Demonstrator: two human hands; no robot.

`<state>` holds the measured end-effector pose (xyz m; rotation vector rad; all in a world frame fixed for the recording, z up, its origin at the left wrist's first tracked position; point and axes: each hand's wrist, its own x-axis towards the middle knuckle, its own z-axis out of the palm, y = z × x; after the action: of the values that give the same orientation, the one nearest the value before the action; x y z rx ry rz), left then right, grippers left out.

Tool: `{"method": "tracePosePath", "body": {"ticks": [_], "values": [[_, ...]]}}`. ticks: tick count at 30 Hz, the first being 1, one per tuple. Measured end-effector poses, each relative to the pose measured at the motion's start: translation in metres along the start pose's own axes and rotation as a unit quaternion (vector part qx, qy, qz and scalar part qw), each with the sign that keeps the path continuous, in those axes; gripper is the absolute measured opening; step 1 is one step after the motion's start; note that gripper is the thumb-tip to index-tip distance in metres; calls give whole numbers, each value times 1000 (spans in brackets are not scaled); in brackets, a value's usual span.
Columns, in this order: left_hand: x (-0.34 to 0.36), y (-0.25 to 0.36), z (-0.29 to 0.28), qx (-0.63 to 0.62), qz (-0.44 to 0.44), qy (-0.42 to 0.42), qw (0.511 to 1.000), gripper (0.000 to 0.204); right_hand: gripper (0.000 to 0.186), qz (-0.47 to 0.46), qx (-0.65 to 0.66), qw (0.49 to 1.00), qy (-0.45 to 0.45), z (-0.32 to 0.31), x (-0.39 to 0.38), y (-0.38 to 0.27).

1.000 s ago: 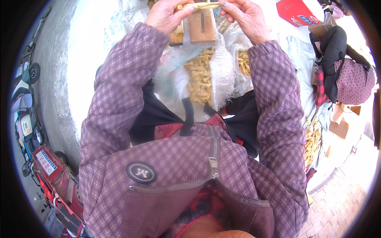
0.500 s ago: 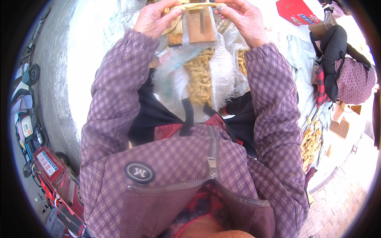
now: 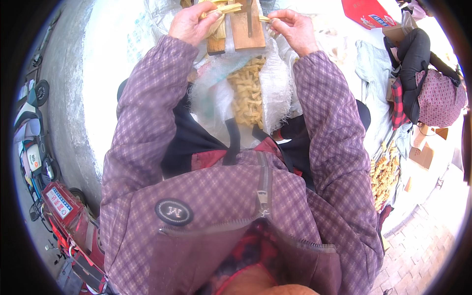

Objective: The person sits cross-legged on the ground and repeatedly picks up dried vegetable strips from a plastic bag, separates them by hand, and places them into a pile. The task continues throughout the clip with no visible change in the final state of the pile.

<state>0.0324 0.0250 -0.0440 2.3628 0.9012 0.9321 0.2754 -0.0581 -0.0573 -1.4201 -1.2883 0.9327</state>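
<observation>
My left hand point(image 3: 192, 23) is closed around a bundle of pale yellow, flat, pliable strips point(image 3: 231, 8), whose ends point right over a wooden board point(image 3: 241, 37). A thin dark upright blade point(image 3: 249, 19) stands on that board. On the board's right side, my right hand point(image 3: 295, 31) pinches a short pale yellow piece point(image 3: 264, 18) between thumb and fingers. More yellow strips point(image 3: 219, 31) lie beneath my left hand, beside the board. Below it, between my knees, an open white woven sack point(image 3: 276, 81) holds many short knotted yellow pieces point(image 3: 247, 93).
Clear plastic sheeting surrounds the board. To the right are a red box point(image 3: 366, 14), a pale blue cloth point(image 3: 372, 66), a patterned bundle with black straps point(image 3: 439, 98) and dried yellow-brown plants point(image 3: 386, 172). A red three-wheeled vehicle point(image 3: 69, 211) and scooters stand far left.
The strip stretched between both hands has become two separate parts, one in each hand. My right hand has moved slightly left and down; my left hand has barely moved.
</observation>
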Motion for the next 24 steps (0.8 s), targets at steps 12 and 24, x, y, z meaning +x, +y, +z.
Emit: {"method": "tracePosePath", "body": {"ticks": [12, 24], "values": [[8, 50, -2, -90, -107, -68, 988, 19, 11, 119, 358, 924, -68, -3, -6, -49], [11, 50, 1, -126, -125, -71, 982, 18, 14, 82, 325, 938, -93, 14, 9, -35]]}}
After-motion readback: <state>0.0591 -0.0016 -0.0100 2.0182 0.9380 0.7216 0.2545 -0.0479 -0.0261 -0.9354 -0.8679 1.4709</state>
